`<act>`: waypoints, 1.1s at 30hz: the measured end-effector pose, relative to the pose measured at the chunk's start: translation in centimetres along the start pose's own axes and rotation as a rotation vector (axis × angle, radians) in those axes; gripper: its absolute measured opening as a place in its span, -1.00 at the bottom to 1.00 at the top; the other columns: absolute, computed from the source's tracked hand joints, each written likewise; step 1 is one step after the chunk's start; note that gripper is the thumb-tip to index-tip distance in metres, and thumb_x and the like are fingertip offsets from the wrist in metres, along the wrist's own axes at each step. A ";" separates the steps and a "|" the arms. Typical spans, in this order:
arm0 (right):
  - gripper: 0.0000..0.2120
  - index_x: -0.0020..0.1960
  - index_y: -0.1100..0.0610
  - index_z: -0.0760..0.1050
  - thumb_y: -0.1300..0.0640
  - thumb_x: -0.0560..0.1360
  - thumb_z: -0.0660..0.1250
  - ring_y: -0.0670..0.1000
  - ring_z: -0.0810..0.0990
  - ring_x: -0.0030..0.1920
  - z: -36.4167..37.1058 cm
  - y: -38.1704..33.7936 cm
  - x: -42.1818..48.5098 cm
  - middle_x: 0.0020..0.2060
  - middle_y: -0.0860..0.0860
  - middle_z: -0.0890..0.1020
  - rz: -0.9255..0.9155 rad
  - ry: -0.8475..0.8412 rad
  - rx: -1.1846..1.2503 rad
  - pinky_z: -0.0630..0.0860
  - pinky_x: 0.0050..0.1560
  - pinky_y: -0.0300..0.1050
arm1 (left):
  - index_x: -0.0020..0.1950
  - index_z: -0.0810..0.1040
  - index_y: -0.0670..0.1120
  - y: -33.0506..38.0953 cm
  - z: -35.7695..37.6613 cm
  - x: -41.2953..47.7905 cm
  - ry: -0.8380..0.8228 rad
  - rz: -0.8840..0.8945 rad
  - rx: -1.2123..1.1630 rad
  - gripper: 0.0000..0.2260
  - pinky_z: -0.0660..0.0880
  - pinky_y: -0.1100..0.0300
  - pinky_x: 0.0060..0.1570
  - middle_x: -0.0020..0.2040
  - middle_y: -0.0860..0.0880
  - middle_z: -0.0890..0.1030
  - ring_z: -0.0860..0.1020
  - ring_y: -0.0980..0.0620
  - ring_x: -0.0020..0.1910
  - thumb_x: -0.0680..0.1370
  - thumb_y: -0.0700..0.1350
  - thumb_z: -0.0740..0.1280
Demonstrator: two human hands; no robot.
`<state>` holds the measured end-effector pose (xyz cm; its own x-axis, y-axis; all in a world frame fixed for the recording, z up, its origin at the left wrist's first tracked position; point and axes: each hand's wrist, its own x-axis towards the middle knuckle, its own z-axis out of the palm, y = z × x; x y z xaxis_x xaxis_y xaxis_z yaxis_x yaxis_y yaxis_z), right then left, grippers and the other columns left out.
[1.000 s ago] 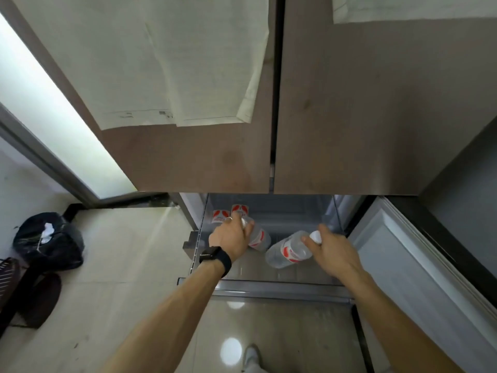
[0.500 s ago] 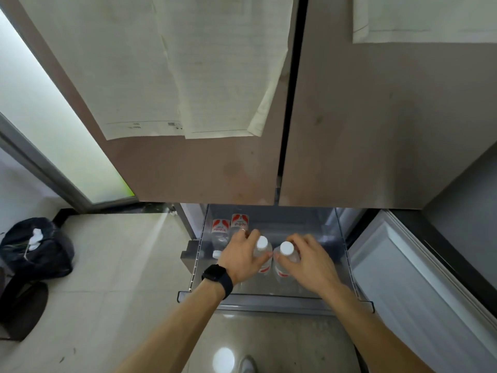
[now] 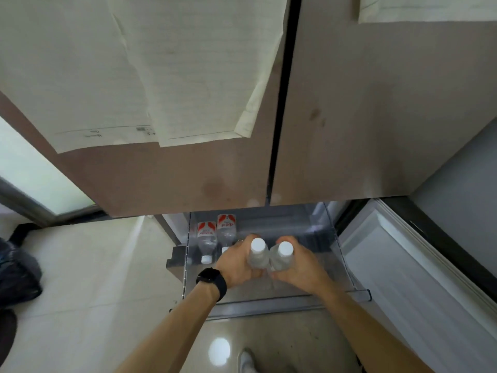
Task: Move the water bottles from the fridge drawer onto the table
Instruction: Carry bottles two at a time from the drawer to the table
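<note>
While the left hand (image 3: 236, 267) grips one water bottle (image 3: 257, 254) and the right hand (image 3: 298, 270) grips a second water bottle (image 3: 282, 258) upright over the open fridge drawer (image 3: 269, 305), raise both vertically, clearing its front rim before turning.

The left hand (image 3: 236, 267) is covering the lower body and label of the left clear white-capped plastic bottle (image 3: 257, 251). The right hand (image 3: 298, 267) is covering the same parts of the right clear white-capped plastic bottle (image 3: 282, 255). The left hand is also hiding part of a red-labelled clear bottle (image 3: 226, 227) behind it. The frame edges are cutting off a black bag (image 3: 16, 275), a white shoe (image 3: 246, 360) and the printed paper sheets (image 3: 188, 76), whose text is showing too small to read.
</note>
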<state>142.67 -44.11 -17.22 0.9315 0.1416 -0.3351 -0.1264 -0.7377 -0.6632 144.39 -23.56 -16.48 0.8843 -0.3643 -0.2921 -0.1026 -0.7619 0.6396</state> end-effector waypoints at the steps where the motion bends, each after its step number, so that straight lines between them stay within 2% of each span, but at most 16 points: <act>1: -0.38 0.16 -0.26 0.34 -0.15 0.23 0.59 -0.16 0.60 0.01 0.3 0.1 0.2 0.01 -0.22 0.60 0.008 0.008 -0.005 0.63 0.02 -0.06 | 0.25 0.34 0.07 -0.1 -0.1 0.0 -0.002 0.008 0.023 -0.49 0.59 -0.03 0.04 0.06 0.04 0.61 0.60 0.00 0.01 0.41 0.01 0.51; 6: -0.47 0.15 -0.20 0.38 -0.09 0.29 0.57 -0.18 0.59 0.00 1.4 0.0 -0.2 -0.02 -0.22 0.58 0.023 0.092 0.032 0.53 -0.03 -0.22 | 0.27 0.34 0.00 0.2 -0.3 0.0 0.010 0.010 0.057 -0.53 0.60 -0.03 -0.01 0.03 -0.04 0.62 0.62 -0.07 -0.02 0.46 0.02 0.46; 9: -0.49 0.13 -0.22 0.39 -0.08 0.30 0.58 -0.15 0.60 0.01 1.3 -0.3 -0.3 -0.02 -0.19 0.61 0.043 0.104 0.036 0.53 0.01 -0.18 | 0.24 0.30 0.07 0.5 -0.7 -0.3 -0.011 0.018 0.038 -0.51 0.59 -0.05 0.01 0.05 -0.03 0.61 0.61 -0.08 0.00 0.44 0.07 0.46; 12: -0.55 0.04 -0.14 0.47 -0.12 0.23 0.56 -0.17 0.63 -0.10 0.6 -1.0 -0.7 -0.13 -0.18 0.65 0.076 0.152 0.035 0.62 -0.04 -0.12 | 0.25 0.30 0.10 0.9 -1.6 -0.8 -0.010 0.062 0.074 -0.48 0.59 -0.06 0.00 0.08 -0.02 0.62 0.61 -0.09 0.02 0.42 0.10 0.49; 14: -0.55 0.03 -0.13 0.47 -0.12 0.22 0.55 -0.15 0.64 -0.11 -0.1 -1.5 -1.8 -0.15 -0.16 0.66 0.082 0.205 0.060 0.63 -0.05 -0.09 | 0.25 0.30 0.12 1.1 -2.5 -1.3 0.038 0.062 0.049 -0.46 0.59 -0.06 0.02 0.08 0.00 0.62 0.61 -0.08 0.03 0.40 0.11 0.50; 17: -0.45 0.12 -0.15 0.47 -0.11 0.21 0.60 -0.11 0.64 -0.04 -1.8 -2.2 -4.0 -0.08 -0.16 0.67 0.065 0.293 0.132 0.60 -0.01 -0.08 | 0.27 0.32 0.12 1.8 -3.9 -2.6 0.155 0.080 0.022 -0.44 0.57 0.02 0.07 0.09 0.07 0.60 0.59 0.00 0.06 0.40 0.09 0.54; 19: -0.41 0.16 -0.15 0.45 -0.07 0.21 0.62 -0.14 0.63 -0.06 -3.3 -3.4 -5.5 -0.08 -0.18 0.66 0.005 0.330 0.138 0.56 -0.08 -0.18 | 0.30 0.33 0.11 2.4 -5.1 -3.9 0.234 0.103 0.014 -0.43 0.52 0.12 0.07 0.12 0.08 0.58 0.56 0.03 0.08 0.41 0.07 0.55; 22: -0.40 0.17 -0.19 0.41 -0.04 0.24 0.63 -0.25 0.57 -0.10 -5.4 -6.0 -8.2 -0.09 -0.23 0.62 -0.121 0.342 0.135 0.43 -0.22 -0.37 | 0.29 0.33 0.14 3.6 -6.6 -7.2 0.347 0.110 0.036 -0.45 0.50 0.12 0.07 0.13 0.09 0.58 0.55 0.05 0.09 0.41 0.11 0.53; 26: -0.39 0.19 -0.20 0.41 -0.06 0.24 0.63 -0.19 0.59 -0.05 -6.2 -8.8 -11.9 -0.05 -0.23 0.61 -0.247 0.322 0.176 0.48 -0.14 -0.25 | 0.27 0.32 0.19 4.9 -7.4 -13.5 0.469 0.075 0.045 -0.44 0.54 0.08 0.09 0.11 0.12 0.60 0.57 0.07 0.06 0.39 0.15 0.54; 29: -0.41 0.17 -0.20 0.42 -0.07 0.24 0.62 -0.21 0.60 -0.05 -5.2 -10.2 -15.1 -0.05 -0.21 0.64 -0.340 0.268 0.185 0.48 -0.14 -0.27 | 0.33 0.33 0.16 5.5 -6.7 -19.9 0.523 0.004 0.057 -0.40 0.52 0.14 0.13 0.17 0.12 0.59 0.56 0.08 0.10 0.40 0.14 0.56; 33: -0.40 0.19 -0.19 0.42 -0.07 0.25 0.64 -0.18 0.60 -0.07 -1.7 -12.1 -19.8 -0.05 -0.19 0.62 -0.476 0.129 0.159 0.52 -0.17 -0.27 | 0.28 0.38 0.16 5.3 -4.6 -30.1 0.650 -0.126 0.057 -0.45 0.47 0.26 -0.01 0.11 0.15 0.60 0.55 0.12 0.00 0.40 0.19 0.54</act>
<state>126.34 -39.10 -1.42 0.9316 0.3471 0.1074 0.2808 -0.5002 -0.8191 119.32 -14.14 -1.01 0.9840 0.1133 0.1375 0.0117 -0.8112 0.5846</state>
